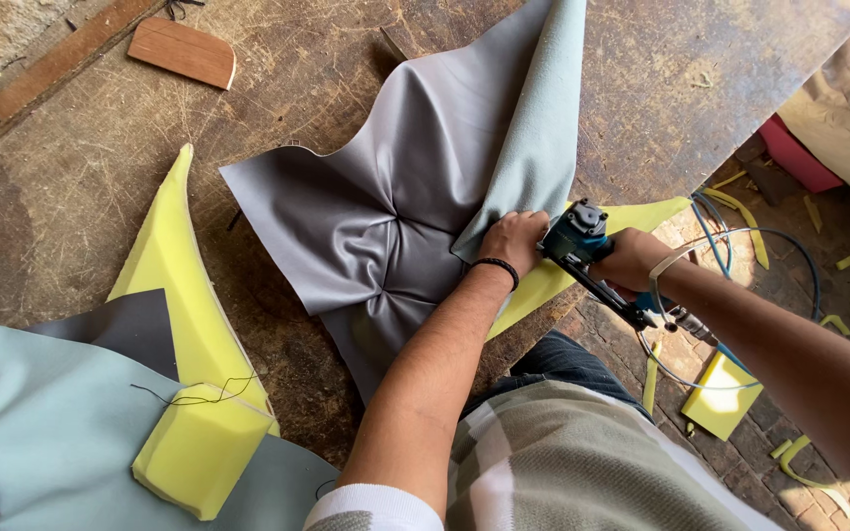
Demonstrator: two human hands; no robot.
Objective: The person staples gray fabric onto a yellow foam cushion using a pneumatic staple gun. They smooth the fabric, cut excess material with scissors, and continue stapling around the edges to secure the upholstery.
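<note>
Yellow foam block [199, 447] sits way left of the pleated grey leatherette sheet [366, 206] on the worn wooden workbench [71, 177]. Left hand [512, 239] presses down on the sheet's folded edge, fingers curled. Right beside that, right hand [630, 258] grips a blue pneumatic staple gun [582, 246].

One view only: head-worn camera, aimed steeply down over the wearer's chest and forearms. The worn wooden workbench [81, 177] is seen from close above, filling most of the frame (top edge to lower left). At right the brick floor [809, 423] beside the bench is caught, farther off.
</note>
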